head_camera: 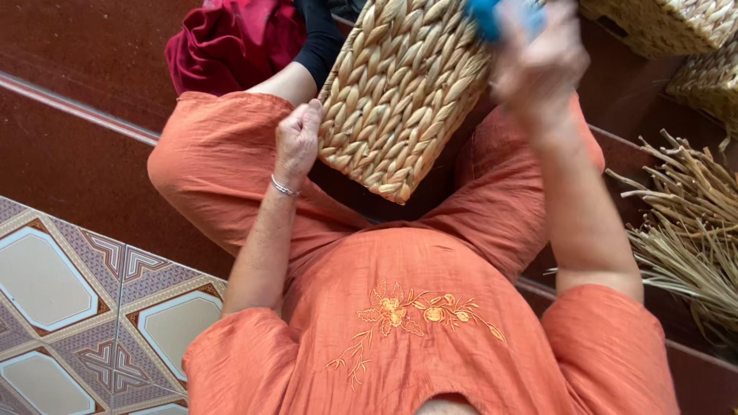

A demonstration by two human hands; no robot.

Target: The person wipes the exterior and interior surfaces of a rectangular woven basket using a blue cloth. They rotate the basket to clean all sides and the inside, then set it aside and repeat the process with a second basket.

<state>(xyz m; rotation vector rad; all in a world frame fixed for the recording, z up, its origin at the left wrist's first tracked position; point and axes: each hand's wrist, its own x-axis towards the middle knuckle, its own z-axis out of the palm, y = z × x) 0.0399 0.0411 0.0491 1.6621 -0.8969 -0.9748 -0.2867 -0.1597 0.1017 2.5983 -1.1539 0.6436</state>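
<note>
A woven straw basket (400,100) rests tilted over my lap, its bottom corner pointing down between my knees. My left hand (298,138) is closed in a fist against the basket's left edge, gripping it; a thin bracelet circles that wrist. My right hand (538,58) is raised at the basket's upper right, blurred by motion, and closed around a blue object (486,17) whose shape I cannot make out. I wear orange clothes with a flower embroidered on the front.
A bundle of dry straw stalks (688,230) lies on the right. More woven baskets (676,27) stand at the top right. Another person's arm in a black sleeve (315,42) and dark red cloth (231,38) are at the top. Patterned tiles (77,307) cover the lower left.
</note>
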